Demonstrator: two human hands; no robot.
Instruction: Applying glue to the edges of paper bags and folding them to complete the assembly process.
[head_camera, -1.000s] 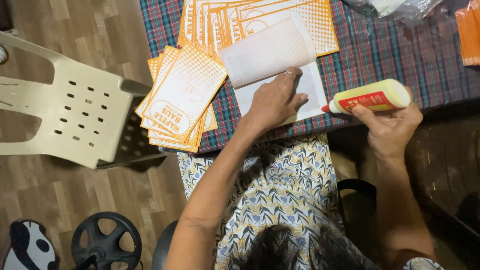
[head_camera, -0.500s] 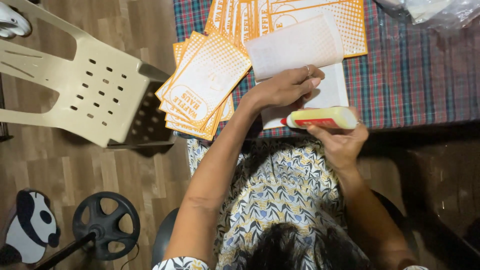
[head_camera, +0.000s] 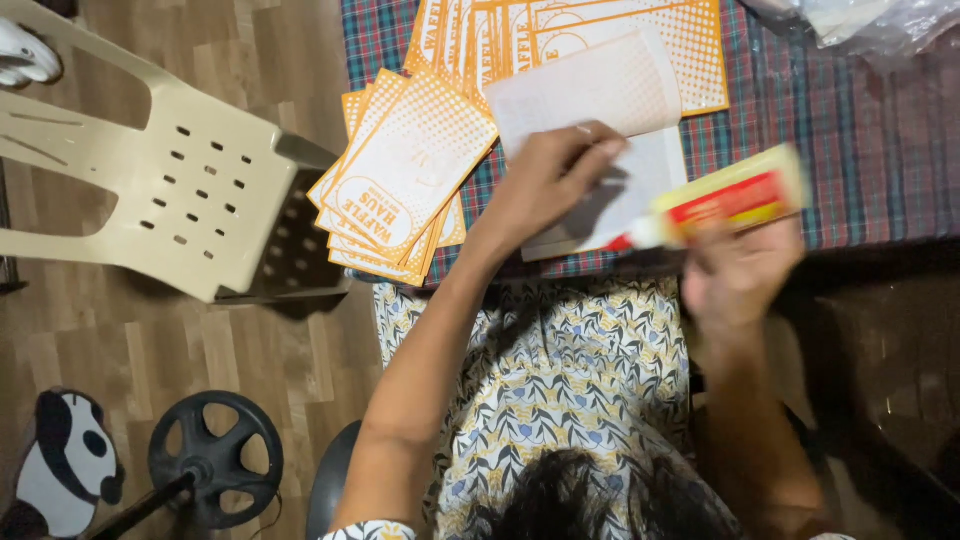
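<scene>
The left hand (head_camera: 550, 180) presses flat, fingers spread, on the white paper bag (head_camera: 590, 110) lying on the checked counter (head_camera: 850, 130), as it did a second ago. The right hand (head_camera: 735, 275), blurred with motion, is clamped round the yellow glue bottle (head_camera: 725, 200), which has swung back out to the right of the left hand, its red nozzle now aimed at the bag's lower edge. A stack of orange printed bags (head_camera: 405, 180) lies left of the left hand, just beside it.
</scene>
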